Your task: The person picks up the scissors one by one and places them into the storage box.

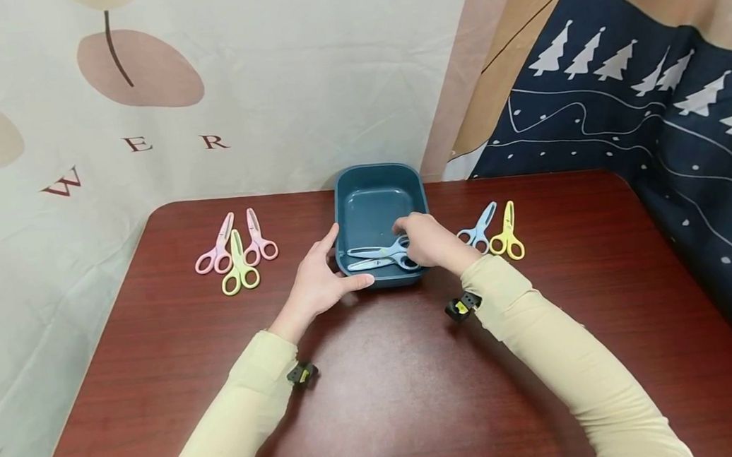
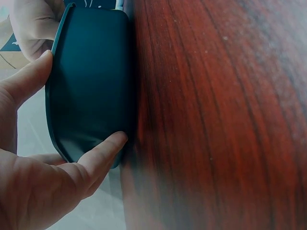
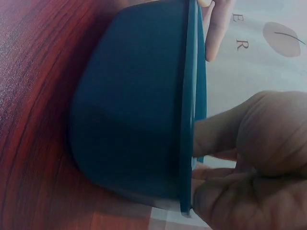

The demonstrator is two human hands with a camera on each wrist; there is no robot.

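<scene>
A dark teal box [image 1: 378, 178] stands at the table's far edge. My left hand [image 1: 318, 278] rests at its near left corner, fingers along the left wall and thumb across the front. In the left wrist view, straight digits of that hand [image 2: 43, 187] touch the rim and the outer wall. My right hand [image 1: 429, 239] reaches over the right rim into the box and pinches blue scissors [image 1: 370, 252] by the handle end. Their blades point left near the box's front; whether this is one pair or two I cannot tell. The right wrist view hides the scissors behind the wall.
Left of the box lie purple scissors [image 1: 216, 249], pink scissors [image 1: 257, 237] and green scissors [image 1: 239, 266] on the brown table [image 1: 388, 368]. To its right are another pair of blue scissors [image 1: 482, 224] and yellow scissors [image 1: 509, 233], close to the right forearm. A cloth backdrop [image 1: 305, 84] hangs behind.
</scene>
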